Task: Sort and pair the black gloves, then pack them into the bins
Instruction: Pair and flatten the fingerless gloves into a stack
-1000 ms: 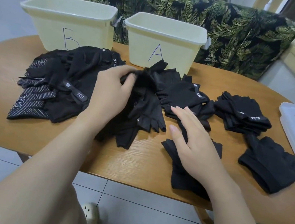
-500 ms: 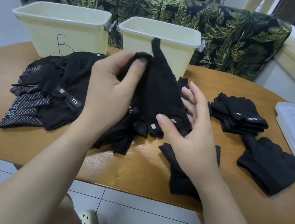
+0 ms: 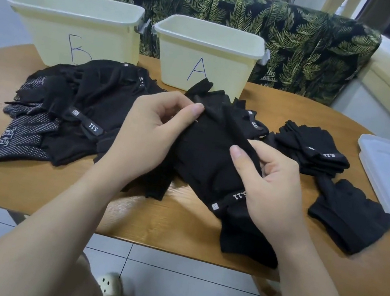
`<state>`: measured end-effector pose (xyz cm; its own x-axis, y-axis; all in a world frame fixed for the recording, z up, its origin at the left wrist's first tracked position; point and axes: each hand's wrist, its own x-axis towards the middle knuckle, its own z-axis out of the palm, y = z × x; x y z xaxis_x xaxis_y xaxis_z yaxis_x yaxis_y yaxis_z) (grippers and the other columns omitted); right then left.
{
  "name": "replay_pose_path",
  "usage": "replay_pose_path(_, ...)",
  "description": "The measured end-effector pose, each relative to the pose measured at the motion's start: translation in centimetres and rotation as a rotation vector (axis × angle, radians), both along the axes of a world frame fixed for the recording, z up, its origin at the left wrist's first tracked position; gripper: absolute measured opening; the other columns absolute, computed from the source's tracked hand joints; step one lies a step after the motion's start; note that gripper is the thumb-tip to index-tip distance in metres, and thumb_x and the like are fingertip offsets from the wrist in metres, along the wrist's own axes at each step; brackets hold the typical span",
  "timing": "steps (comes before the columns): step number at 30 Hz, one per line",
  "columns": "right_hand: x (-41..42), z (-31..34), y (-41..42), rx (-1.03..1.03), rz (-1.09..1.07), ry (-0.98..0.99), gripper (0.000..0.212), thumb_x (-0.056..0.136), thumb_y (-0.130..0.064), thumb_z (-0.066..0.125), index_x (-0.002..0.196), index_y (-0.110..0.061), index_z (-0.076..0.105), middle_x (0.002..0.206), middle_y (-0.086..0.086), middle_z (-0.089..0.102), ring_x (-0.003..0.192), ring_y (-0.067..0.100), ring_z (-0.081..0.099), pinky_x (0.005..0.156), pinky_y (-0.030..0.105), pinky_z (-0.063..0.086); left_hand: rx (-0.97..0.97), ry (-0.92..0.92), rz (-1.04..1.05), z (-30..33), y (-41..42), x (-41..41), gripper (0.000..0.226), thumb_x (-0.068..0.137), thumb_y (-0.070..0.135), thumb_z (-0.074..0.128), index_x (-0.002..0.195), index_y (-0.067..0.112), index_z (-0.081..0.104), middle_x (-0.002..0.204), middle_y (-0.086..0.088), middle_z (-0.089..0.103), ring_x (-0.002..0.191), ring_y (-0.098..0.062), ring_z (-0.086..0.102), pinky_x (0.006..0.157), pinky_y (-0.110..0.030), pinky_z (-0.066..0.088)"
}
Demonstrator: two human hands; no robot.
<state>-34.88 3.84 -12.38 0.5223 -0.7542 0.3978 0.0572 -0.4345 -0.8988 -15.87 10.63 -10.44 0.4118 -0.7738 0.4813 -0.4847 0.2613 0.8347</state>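
Both hands point(image 3: 149, 137) point(image 3: 270, 186) now lower, fingers pinching the black glove point(image 3: 207, 160), no longer raised.

The gloves point(image 3: 210, 160) are all black, several with white "5.11" lettering on the cuff straps. At the near left, one dotted glove point(image 3: 24, 138) carries a grey-white speckle pattern. The two far bins point(image 3: 80, 25) are pale yellow, marked "B" and "A" in dark pen. The counter point(image 3: 171, 224) is warm brown woodgrain. The sofa point(image 3: 297, 41) behind shows green-gold fern leaves on black.
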Motion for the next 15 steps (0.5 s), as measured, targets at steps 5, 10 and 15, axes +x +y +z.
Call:
replay_pose_path(5, -0.7, 0.1, -0.2, 0.087, 0.022, -0.094, 0.03, 0.104, -0.002, 0.054, 0.123, -0.02, 0.069, 0.12, -0.007, 0.075, 0.12, 0.012, 0.067, 0.105, 0.035, 0.052, 0.185, 0.125, -0.204, 0.2, 0.8, 0.0, 0.035, 0.102, 0.036, 0.059, 0.095, 0.004, 0.071, 0.09, -0.01, 0.074, 0.083, -0.012, 0.065, 0.078, -0.03, 0.052)
replay_pose_path(10, -2.1, -0.2, -0.9, 0.166, -0.016, -0.142, 0.028, 0.106, -0.005, 0.052, 0.13, -0.01, 0.067, 0.126, 0.006, 0.072, 0.125, 0.025, 0.065, 0.111, 0.053, 0.046, 0.289, 0.175, -0.345, 0.0, 1.1, -0.7, 0.011, 0.094, 0.015, 0.07, 0.096, 0.005, 0.07, 0.078, 0.001, 0.075, 0.071, -0.008, 0.068, 0.067, -0.02, 0.053)
replay_pose_path(15, -3.3, -0.1, -0.8, 0.233, 0.02, -0.091, 0.026, 0.104, -0.005, 0.055, 0.125, -0.012, 0.069, 0.119, 0.01, 0.075, 0.117, 0.03, 0.069, 0.104, 0.054, 0.051, 0.256, 0.195, -0.292, -0.2, 0.9, -1.5, 0.005, 0.098, 0.009, 0.064, 0.094, 0.01, 0.066, 0.054, 0.011, 0.062, 0.051, 0.001, 0.056, 0.054, -0.009, 0.042)
